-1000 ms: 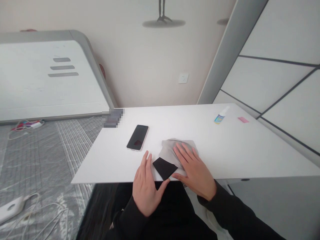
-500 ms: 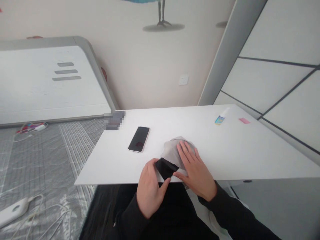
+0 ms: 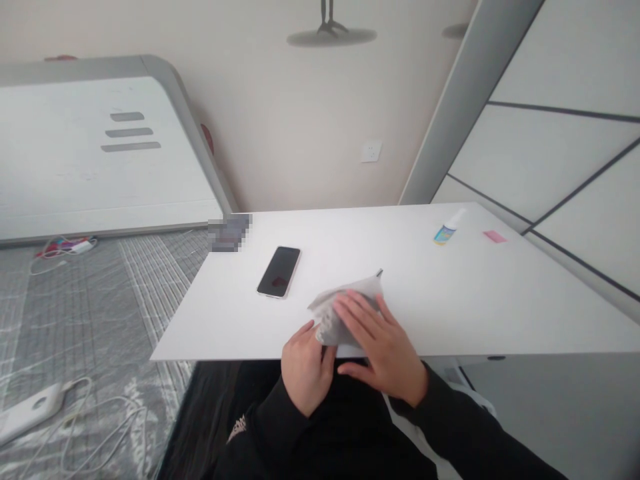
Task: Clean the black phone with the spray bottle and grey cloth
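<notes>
Both my hands have drawn in, and the cloth (image 3: pixel 350 292) has bunched up off the table (image 3: pixel 505 307) between them. My left hand (image 3: pixel 305 368) is curled narrow, pinching the cloth's near folds. My right hand (image 3: pixel 383 347) lies over the top, fingers slightly spread, pressing the cloth toward my left. A small dark tip pokes out at the cloth's far corner; I can't tell what it is. My phone (image 3: pixel 279 272) lies screen up, just left of the cloth, not touching it. Toward the table's far right are a small bottle (image 3: pixel 446 230) and a pink slip (image 3: pixel 495 237). Down on the gray mat (image 3: pixel 90 320), a white power bank (image 3: pixel 30 413) trails cables (image 3: pixel 100 413).
</notes>
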`<state>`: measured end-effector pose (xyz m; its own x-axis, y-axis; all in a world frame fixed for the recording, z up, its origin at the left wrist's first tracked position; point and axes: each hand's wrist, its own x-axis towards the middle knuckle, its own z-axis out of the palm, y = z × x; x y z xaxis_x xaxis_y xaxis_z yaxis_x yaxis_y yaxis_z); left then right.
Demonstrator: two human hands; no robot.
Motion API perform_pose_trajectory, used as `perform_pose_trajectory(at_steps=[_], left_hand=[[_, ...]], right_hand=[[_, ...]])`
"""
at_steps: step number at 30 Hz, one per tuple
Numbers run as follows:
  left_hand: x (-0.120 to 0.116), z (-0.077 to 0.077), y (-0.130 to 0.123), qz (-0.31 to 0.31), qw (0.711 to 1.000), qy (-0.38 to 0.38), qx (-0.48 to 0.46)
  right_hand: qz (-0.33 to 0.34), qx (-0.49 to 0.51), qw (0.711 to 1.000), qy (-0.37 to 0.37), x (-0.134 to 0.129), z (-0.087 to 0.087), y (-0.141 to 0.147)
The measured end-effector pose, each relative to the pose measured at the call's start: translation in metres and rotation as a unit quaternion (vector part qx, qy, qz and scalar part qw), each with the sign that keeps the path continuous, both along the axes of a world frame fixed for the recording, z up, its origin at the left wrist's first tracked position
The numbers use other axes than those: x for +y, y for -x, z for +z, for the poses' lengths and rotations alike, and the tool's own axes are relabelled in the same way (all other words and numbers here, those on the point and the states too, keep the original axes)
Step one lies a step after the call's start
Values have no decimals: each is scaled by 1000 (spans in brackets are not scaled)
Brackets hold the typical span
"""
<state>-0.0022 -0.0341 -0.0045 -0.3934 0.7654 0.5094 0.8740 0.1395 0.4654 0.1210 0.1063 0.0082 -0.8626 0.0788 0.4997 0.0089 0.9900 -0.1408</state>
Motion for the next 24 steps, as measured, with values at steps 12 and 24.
perform_pose_trajectory(at_steps=[12, 24], left_hand=[[3, -11, -1, 48, 997, -11, 67], [5, -10, 0, 76, 992, -26, 96]], right_hand=[[-16, 11, 1000, 8, 1, 2, 3], [66, 69, 991, 91, -7, 31, 6]])
